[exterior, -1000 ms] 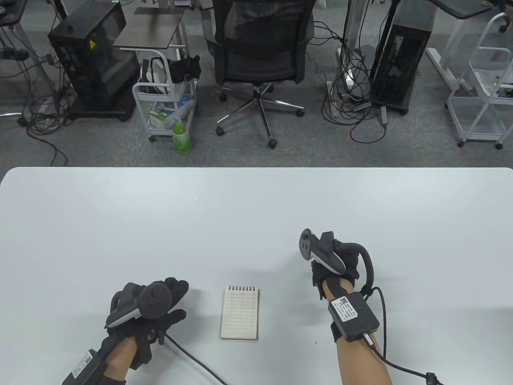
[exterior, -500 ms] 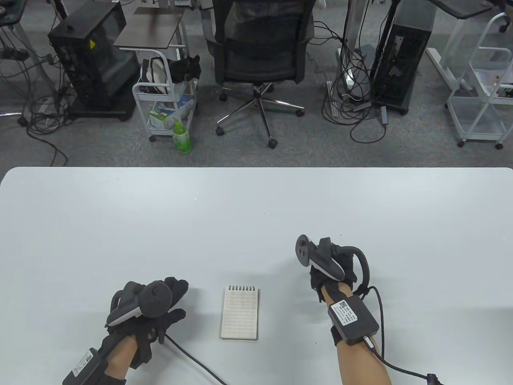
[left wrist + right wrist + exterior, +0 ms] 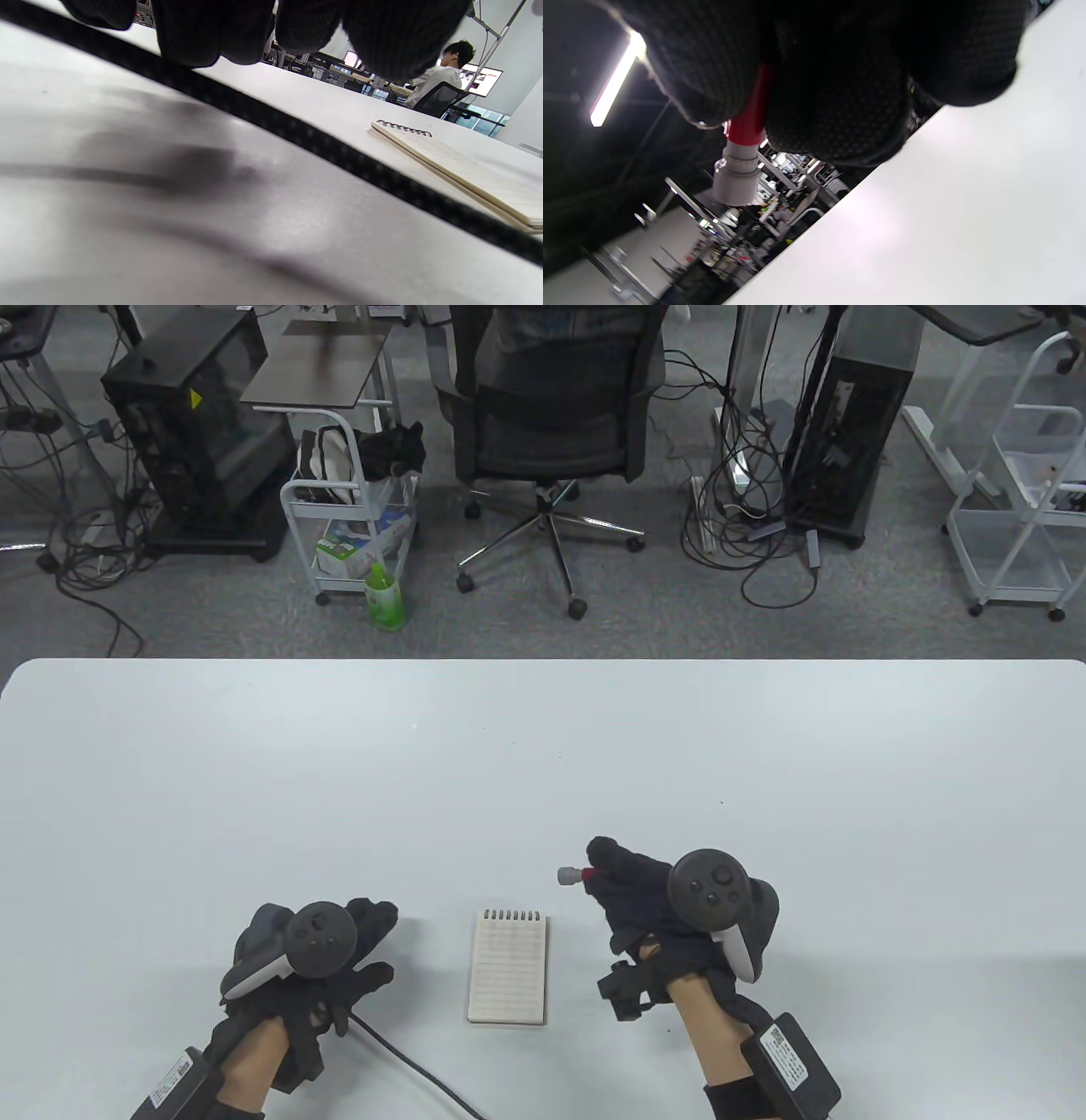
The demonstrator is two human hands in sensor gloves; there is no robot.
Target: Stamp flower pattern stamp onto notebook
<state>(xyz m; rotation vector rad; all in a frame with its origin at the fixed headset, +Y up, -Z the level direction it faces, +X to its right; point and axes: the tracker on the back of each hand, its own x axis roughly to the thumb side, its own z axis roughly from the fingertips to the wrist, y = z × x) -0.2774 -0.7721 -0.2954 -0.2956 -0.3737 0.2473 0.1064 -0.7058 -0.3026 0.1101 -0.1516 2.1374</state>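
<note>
A small spiral-bound lined notebook (image 3: 507,968) lies flat on the white table, near the front edge; it also shows in the left wrist view (image 3: 462,169). My right hand (image 3: 624,886) grips a small stamp (image 3: 572,875) with a red body and a grey end that points left, a little above and to the right of the notebook's spiral. In the right wrist view the stamp (image 3: 742,156) sticks out from between the gloved fingers (image 3: 835,106). My left hand (image 3: 356,954) rests on the table left of the notebook, holding nothing.
A black cable (image 3: 407,1065) runs from the left hand along the table to the front edge; it crosses the left wrist view (image 3: 297,135). Beyond the table's far edge stand an office chair (image 3: 551,415) and a white cart (image 3: 352,526).
My right hand has turned over and moved left and toward me, nearer the notebook; the stamp's grey end now shows. The left hand and the notebook have hardly moved.
</note>
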